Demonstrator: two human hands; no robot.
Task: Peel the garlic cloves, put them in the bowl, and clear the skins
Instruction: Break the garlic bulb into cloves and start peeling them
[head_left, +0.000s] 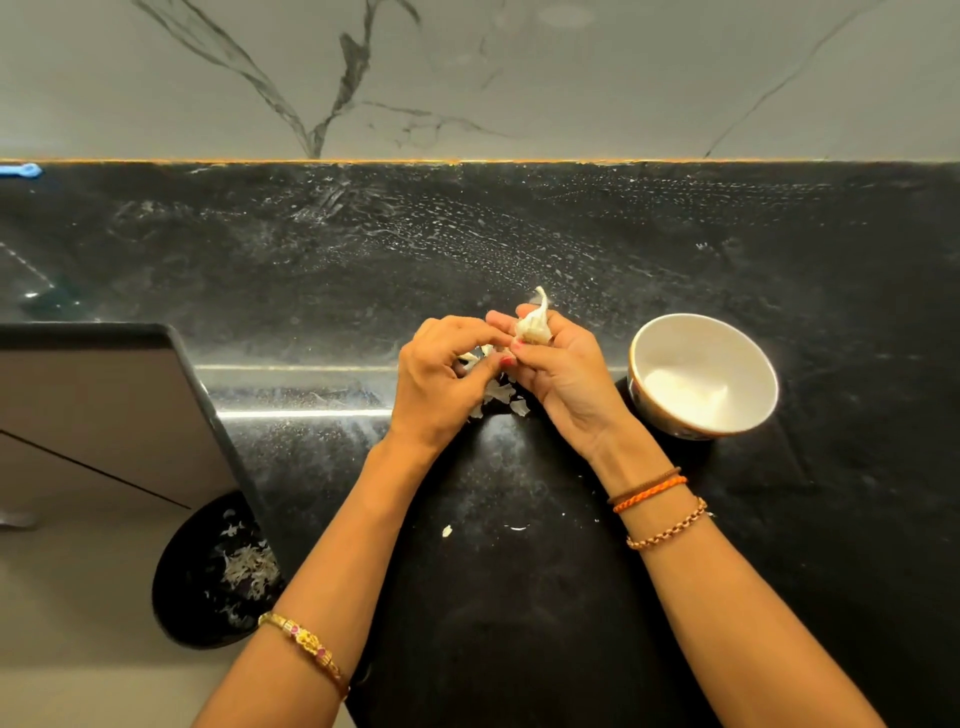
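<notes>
Above counter (519, 597): both hands' grip on garlic (534, 326).

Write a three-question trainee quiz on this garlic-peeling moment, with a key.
1. True or false: the bowl stands to the right of both hands.
2. Which hand holds the garlic: A) left hand, B) right hand?
3. Fill in: loose skins lie on the ____ countertop.

Key: 1 true; 2 B; 3 black.
</notes>
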